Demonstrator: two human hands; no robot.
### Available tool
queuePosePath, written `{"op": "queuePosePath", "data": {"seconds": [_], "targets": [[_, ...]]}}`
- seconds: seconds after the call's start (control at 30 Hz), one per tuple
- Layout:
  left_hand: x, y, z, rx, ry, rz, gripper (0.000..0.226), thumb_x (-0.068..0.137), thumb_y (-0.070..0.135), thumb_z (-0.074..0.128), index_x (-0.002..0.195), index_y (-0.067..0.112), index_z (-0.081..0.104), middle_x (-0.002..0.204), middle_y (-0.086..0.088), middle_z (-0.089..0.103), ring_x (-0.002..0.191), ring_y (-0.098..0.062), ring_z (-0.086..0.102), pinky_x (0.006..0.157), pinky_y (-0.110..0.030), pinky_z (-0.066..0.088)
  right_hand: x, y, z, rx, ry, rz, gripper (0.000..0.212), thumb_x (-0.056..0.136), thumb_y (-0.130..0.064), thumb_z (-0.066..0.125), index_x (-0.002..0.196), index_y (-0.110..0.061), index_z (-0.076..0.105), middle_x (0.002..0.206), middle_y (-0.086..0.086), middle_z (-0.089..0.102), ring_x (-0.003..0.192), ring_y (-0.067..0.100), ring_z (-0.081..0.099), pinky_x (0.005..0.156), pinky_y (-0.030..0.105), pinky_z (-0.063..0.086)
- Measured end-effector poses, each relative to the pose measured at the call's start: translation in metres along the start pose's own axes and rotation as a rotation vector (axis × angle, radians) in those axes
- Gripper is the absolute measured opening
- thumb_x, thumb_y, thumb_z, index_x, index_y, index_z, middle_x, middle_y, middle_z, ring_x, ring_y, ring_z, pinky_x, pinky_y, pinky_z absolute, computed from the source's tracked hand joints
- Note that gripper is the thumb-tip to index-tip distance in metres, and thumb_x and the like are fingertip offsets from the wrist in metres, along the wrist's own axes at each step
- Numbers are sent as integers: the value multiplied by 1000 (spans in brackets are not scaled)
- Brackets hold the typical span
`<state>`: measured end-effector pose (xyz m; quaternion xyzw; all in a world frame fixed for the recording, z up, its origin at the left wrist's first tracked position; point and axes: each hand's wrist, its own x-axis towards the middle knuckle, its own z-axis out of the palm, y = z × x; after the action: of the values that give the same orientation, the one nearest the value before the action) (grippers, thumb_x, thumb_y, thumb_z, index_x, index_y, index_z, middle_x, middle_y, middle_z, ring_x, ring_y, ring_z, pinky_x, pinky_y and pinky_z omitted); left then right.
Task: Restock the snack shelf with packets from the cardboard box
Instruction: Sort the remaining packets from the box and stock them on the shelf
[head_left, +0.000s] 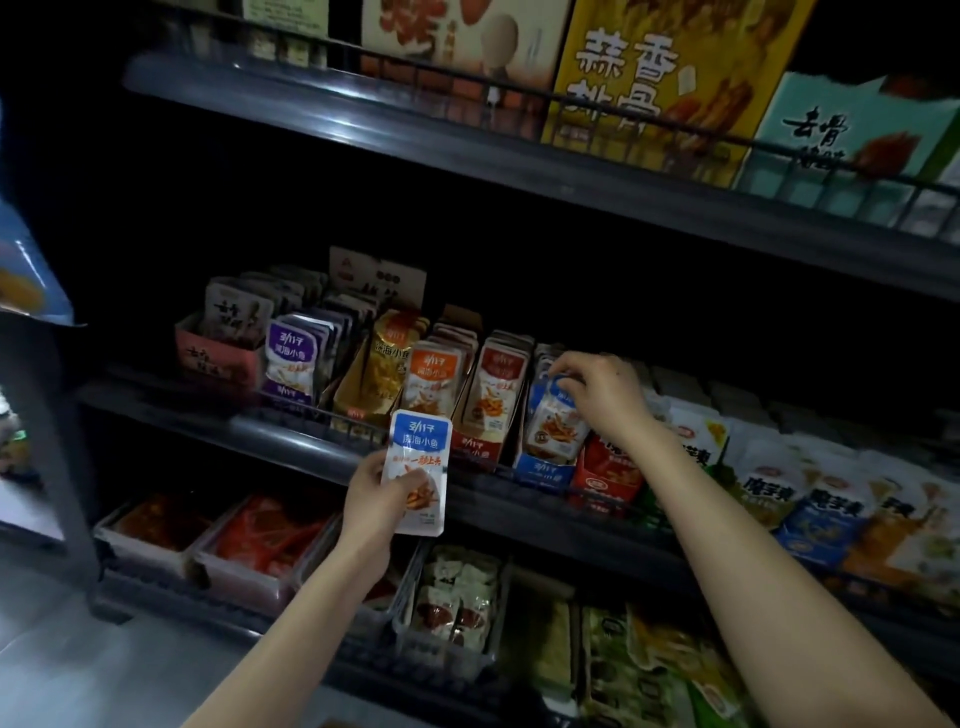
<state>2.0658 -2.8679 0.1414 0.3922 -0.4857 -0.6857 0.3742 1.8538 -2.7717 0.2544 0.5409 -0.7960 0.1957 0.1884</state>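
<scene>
With our right hand (597, 395) pinching a blue packet (558, 421) into its tray (543, 474), we should seat it upright while our left hand (371, 512) grips the next packet (418, 470).

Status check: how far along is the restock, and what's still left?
Done: the purple row and red row on the shelf look full. In hand: the right hand pinches a blue packet standing in the blue tray; the left hand holds a spare packet before the shelf edge. Left: seat both; the cardboard box is out of view, so remaining stock cannot be told.
</scene>
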Motion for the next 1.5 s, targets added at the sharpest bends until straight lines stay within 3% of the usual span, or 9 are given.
{"op": "queuePosePath", "data": {"seconds": [0.37,0.73,0.83,0.93,1.03,1.13,1.3,1.4,1.5], "targets": [[-4,6,12,11,-24,5,27,88,4,62,111,15,53,93,0,59,78,-13,55,63,-26,41,14,5,11,-219,-278,66,36,92,-29,62,127,-24,57,128,1,60,113,20,57,85,30,46],[-11,18,23,12,-90,34,30,88,3,62,116,14,57,98,-2,66,82,-13,62,61,-26,43,5,12,-2,-338,-97,100,40,91,-39,60,129,-28,55,127,1,59,119,22,46,97,34,27],[-18,24,30,4,-175,77,26,88,0,59,106,19,60,96,0,68,82,-13,64,63,-27,45,-10,9,-13,-25,32,101,43,90,-38,61,129,-20,56,129,0,59,119,20,50,96,31,32],[-24,25,44,9,-274,123,29,89,-3,58,100,24,60,95,2,70,86,-14,66,67,-28,48,-24,-3,-21,444,-151,132,58,85,-30,69,136,-16,47,127,1,57,117,15,53,98,28,43],[-31,23,61,36,-366,163,29,89,1,59,113,18,58,101,-1,71,87,-12,68,65,-23,50,-32,-14,-23,535,-283,107,61,83,-24,72,137,-19,45,125,2,57,113,16,57,95,32,50],[-33,21,69,67,-400,202,31,90,5,61,119,17,57,107,-2,69,92,-12,68,71,-25,54,-32,-17,-25,517,-233,95,48,83,-13,71,128,-14,55,118,0,60,107,14,59,89,34,53],[-13,6,45,381,-86,386,28,89,11,63,112,26,57,110,6,64,103,-13,61,89,-32,49,-22,6,-33,234,159,66,32,86,-15,68,118,-13,63,115,5,66,103,22,62,82,38,53],[-2,-3,22,678,132,466,34,90,13,63,123,15,57,115,-3,63,98,-18,58,79,-32,44,-19,13,-20,29,219,47,29,88,-16,66,117,-14,64,105,7,70,90,26,65,73,33,46],[11,-12,7,994,211,665,44,82,10,69,124,10,59,119,-14,61,108,-34,55,83,-44,47,-16,15,2,-85,243,-17,25,85,-13,67,110,-15,66,78,9,70,72,31,64,76,35,42]]}}
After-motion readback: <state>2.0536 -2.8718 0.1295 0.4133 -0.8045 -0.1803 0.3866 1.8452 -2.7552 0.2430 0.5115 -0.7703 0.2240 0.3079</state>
